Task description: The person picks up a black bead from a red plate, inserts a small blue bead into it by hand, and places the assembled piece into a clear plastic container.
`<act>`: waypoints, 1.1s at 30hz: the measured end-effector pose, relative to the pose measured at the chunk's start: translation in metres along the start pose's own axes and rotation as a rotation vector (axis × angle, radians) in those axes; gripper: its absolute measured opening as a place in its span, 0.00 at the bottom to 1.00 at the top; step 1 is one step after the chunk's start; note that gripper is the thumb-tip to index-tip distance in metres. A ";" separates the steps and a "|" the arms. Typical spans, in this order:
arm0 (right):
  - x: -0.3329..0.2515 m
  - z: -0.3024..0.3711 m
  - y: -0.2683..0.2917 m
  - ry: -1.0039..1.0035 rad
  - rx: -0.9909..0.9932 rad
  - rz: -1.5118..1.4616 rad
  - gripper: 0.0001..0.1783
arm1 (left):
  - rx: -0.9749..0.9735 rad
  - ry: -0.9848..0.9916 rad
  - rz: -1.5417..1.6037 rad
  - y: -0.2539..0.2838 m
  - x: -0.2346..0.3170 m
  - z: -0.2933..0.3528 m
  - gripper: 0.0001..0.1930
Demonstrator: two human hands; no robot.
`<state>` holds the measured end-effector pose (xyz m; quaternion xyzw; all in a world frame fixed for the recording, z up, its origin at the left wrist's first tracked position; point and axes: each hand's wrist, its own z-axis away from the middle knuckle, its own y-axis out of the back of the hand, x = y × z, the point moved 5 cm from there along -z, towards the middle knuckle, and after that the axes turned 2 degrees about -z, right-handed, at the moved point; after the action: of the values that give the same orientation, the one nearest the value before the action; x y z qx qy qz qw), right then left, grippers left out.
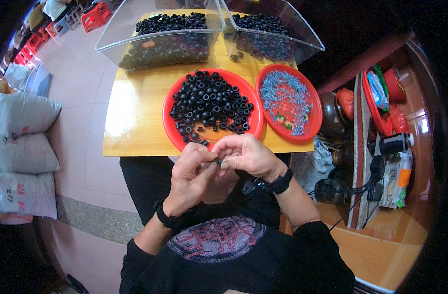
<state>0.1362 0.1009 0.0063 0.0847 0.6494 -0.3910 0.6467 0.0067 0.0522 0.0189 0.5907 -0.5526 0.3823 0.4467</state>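
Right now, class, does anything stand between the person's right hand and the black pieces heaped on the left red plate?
Only the near rim of the left red plate seems to; no lid or other object visibly blocks the right hand from the black pieces.

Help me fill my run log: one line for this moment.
Left hand: pinching dark piece; right hand: same piece; ahead: black parts on red plate

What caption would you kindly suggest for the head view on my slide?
Left hand and right hand pinch a small dark piece near a red plate of black, bead-like parts.
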 end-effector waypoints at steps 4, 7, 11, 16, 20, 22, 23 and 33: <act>0.007 0.001 -0.005 -0.006 0.014 -0.150 0.19 | 0.017 -0.032 -0.048 -0.002 -0.002 0.001 0.10; 0.005 0.002 -0.012 -0.003 -0.061 -0.188 0.22 | 0.041 -0.081 -0.076 0.000 -0.001 -0.001 0.09; 0.005 0.005 -0.010 0.052 -0.037 -0.131 0.19 | -0.001 -0.080 0.032 -0.002 0.004 -0.002 0.10; 0.000 0.009 -0.009 0.073 0.032 0.005 0.14 | -0.103 0.006 0.214 -0.012 0.008 -0.004 0.15; 0.008 0.009 -0.006 0.091 0.038 0.102 0.11 | -0.175 -0.101 0.027 -0.020 0.013 -0.004 0.17; 0.002 0.009 -0.012 0.150 0.064 0.135 0.11 | -0.179 -0.063 0.033 -0.022 0.008 -0.003 0.17; 0.001 0.009 -0.014 0.142 0.063 0.099 0.11 | -0.180 -0.020 0.039 -0.022 0.005 -0.003 0.17; -0.052 0.003 0.027 0.021 0.260 0.177 0.14 | 0.128 0.148 0.128 0.007 -0.011 0.001 0.11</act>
<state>0.1635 0.1380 0.0434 0.2287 0.5900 -0.4124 0.6554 -0.0017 0.0544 0.0090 0.5515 -0.5292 0.4871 0.4225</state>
